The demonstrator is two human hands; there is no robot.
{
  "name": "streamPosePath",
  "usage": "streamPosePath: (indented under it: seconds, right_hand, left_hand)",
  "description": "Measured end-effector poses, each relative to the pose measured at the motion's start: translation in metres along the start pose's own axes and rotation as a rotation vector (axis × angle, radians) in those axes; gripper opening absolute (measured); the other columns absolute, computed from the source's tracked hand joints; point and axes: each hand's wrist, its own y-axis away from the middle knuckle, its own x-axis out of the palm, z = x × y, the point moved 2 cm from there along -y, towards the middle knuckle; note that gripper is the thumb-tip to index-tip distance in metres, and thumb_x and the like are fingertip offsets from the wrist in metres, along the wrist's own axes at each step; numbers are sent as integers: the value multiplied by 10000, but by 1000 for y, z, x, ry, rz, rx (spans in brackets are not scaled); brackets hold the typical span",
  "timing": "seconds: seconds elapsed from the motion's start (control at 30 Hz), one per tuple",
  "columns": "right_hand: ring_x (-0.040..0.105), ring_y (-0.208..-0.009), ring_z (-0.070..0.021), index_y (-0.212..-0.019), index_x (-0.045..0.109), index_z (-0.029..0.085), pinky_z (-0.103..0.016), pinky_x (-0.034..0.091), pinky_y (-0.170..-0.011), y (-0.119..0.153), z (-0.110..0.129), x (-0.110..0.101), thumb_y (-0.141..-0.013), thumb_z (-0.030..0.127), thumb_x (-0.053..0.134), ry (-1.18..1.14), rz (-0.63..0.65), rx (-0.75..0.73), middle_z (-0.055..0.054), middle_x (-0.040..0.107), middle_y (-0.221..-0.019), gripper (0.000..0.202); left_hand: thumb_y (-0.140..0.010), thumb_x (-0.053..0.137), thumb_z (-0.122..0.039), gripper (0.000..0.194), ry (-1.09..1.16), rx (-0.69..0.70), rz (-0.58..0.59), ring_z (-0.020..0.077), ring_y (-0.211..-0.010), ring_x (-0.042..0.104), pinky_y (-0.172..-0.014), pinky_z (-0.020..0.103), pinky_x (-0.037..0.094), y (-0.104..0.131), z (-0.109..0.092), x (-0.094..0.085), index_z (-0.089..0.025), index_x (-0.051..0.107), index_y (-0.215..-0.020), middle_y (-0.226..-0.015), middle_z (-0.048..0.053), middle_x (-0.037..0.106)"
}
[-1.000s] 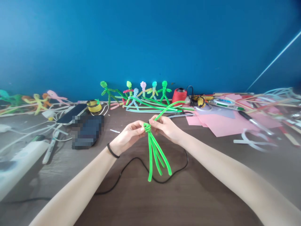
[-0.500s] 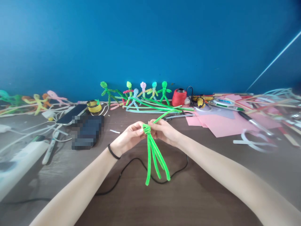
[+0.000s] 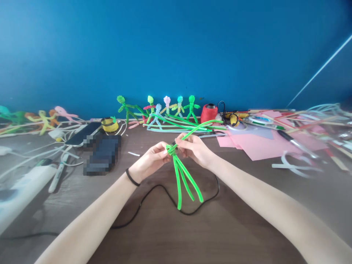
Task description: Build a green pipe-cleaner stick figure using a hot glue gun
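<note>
A bundle of bright green pipe cleaners (image 3: 180, 172) is held up over the middle of the table, with a wound knot at its top and several loose ends hanging down. My left hand (image 3: 156, 154) pinches the knot from the left side. My right hand (image 3: 195, 149) is closed on a green strand just right of the knot; its free end sticks out up and to the right. Parts of the fingers behind the knot are hidden.
Pipe-cleaner figures (image 3: 191, 106) stand along the blue wall behind loose green pipe cleaners. A red thread spool (image 3: 209, 114) and pink paper (image 3: 264, 145) lie right of them. At left are a dark phone (image 3: 103, 154), a white power strip (image 3: 27, 192) and cables. A black cord (image 3: 159, 185) crosses below my hands.
The free strand has swung upward, and its tip reaches farther right. The hanging ends have shifted right and slightly up. My right hand has turned a little; my left stays nearly still.
</note>
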Motion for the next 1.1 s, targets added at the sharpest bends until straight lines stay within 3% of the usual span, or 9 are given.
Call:
streamPosePath:
  seconds: [0.33,0.5,0.7,0.8,0.97,1.1]
  right_hand:
    - [400,-410,-64,-670,508,168,-213,280,-434,2,11,-2,-697,378,657,201,-34,-141,71,449,-448,259]
    - [456,-467,-84,-709,510,180,-234,341,-485,2,17,-5,-712,354,634,400,16,-142,49,483,-550,214]
    - [513,-629,-128,-785,521,184,-284,391,-628,-3,15,-27,-712,219,580,859,-184,-154,5,536,-711,100]
    - [524,-708,-136,-798,517,177,-289,402,-681,-6,12,-33,-720,202,536,774,-203,-116,0,537,-748,85]
    - [540,-668,-117,-976,520,174,-249,414,-590,-4,16,-19,-757,237,525,343,32,-53,-1,545,-751,228]
    - [549,-650,-118,-937,565,173,-228,407,-526,0,19,-13,-754,304,585,375,55,-77,-11,578,-730,225]
  left_hand:
    - [-648,713,-164,127,18,-13,-36,83,-660,544,-676,231,413,-1,0,1,-152,616,-730,-719,-20,594]
    - [-637,721,-164,148,55,-29,-72,80,-630,550,-638,219,427,0,0,0,-150,604,-726,-687,-25,587]
    - [-644,717,-168,149,122,-9,-106,84,-664,577,-625,202,443,0,-2,-2,-147,588,-714,-709,-19,603]
    - [-655,707,-170,135,139,-13,-108,85,-664,582,-630,204,446,-1,-1,-3,-148,587,-713,-715,-16,611]
    - [-663,696,-162,119,112,-76,-98,95,-628,572,-627,219,439,-1,3,-4,-132,593,-713,-668,-4,597]
    - [-674,682,-150,114,92,-95,-127,105,-651,581,-630,222,439,-1,4,-2,-114,613,-756,-725,25,616]
